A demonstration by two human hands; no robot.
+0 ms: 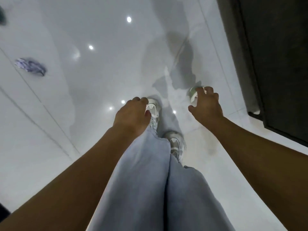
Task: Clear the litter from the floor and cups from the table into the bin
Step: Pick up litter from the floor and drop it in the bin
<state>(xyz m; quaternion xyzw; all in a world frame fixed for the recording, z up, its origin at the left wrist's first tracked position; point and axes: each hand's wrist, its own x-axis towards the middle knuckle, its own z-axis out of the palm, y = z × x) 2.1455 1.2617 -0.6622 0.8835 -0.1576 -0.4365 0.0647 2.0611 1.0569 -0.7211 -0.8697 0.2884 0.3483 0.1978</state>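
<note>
pale blue trouser legs (150,180) and white sneakers (154,108) stand on the glossy white floor (83,114). the left hand (133,115) hangs loosely curled and holds nothing, while the right hand (206,104) has its fingers spread over a green-and-white scrap of litter (193,94) on the floor, whether touching it i cannot tell. farther left lies a crumpled purple wrapper (30,66), well apart, and a dark cabinet (275,64) stands at right.

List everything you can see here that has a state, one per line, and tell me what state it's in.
Right hand: fingers spread, reaching over the green and white litter, not clearly gripping it.
Left hand: fingers loosely curled, holding nothing.
Green and white litter: on the floor, partly hidden by the right hand; contact unclear.
Purple wrapper: crumpled, lying on the floor, untouched.
Floor: glossy, reflecting ceiling lights.
Dark cabinet: blurred; open or closed cannot be told.
</note>
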